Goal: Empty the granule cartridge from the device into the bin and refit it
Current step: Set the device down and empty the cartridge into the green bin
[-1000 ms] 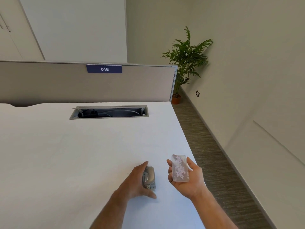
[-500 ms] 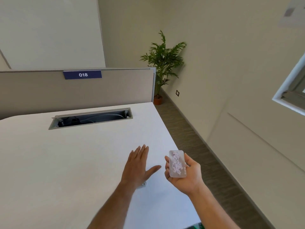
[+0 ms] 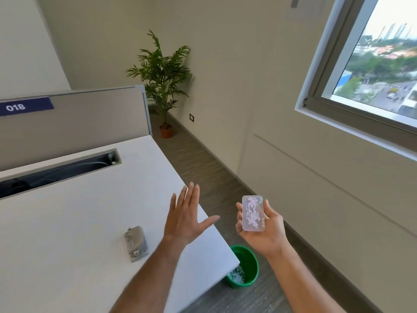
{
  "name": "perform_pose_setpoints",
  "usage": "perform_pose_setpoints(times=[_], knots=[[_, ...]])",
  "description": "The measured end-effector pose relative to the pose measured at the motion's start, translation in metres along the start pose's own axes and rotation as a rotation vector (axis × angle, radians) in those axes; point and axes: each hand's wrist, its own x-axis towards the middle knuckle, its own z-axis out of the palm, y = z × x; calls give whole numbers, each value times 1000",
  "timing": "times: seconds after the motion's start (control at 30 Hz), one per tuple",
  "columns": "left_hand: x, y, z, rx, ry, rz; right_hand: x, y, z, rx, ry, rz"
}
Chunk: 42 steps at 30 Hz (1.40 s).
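Observation:
My right hand (image 3: 262, 231) holds a clear flat cartridge (image 3: 252, 213) with pale pink granules inside, out past the desk's right edge and above the floor. The small grey device (image 3: 135, 243) lies on the white desk (image 3: 67, 222), to the left of my left hand. My left hand (image 3: 187, 216) hovers over the desk's right edge with fingers spread, holding nothing. A green bin (image 3: 246, 267) stands on the floor by the desk's near right corner, below my right hand, with white granules at its bottom. The desk hides part of it.
A cable slot (image 3: 58, 171) runs across the far part of the desk, in front of a grey partition (image 3: 90, 118) labelled 018. A potted plant (image 3: 163, 86) stands in the far corner. A wall with a window (image 3: 372, 64) is on the right.
My left hand let go of the device and lifted off it with spread fingers. My view turned right, bringing the bin and window into sight. The cartridge stayed in my right hand.

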Motion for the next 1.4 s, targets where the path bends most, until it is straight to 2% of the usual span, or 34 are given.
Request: perform_pose_setpoints(times=[0.43, 0.77, 1.03, 1.1, 1.4], knots=[[66, 138, 60, 26, 9, 5, 12, -129, -82, 15, 24, -54], [77, 175, 101, -1, -27, 8, 39, -169, -125, 80, 43, -46], [52, 194, 180, -66, -202, 56, 74, -155, -205, 111, 148, -24], [40, 193, 219, -77, -279, 54, 94, -140, -239, 105, 206, -4], [25, 125, 428, 14, -333, 25, 236, -44, -404, 25, 327, 87]])
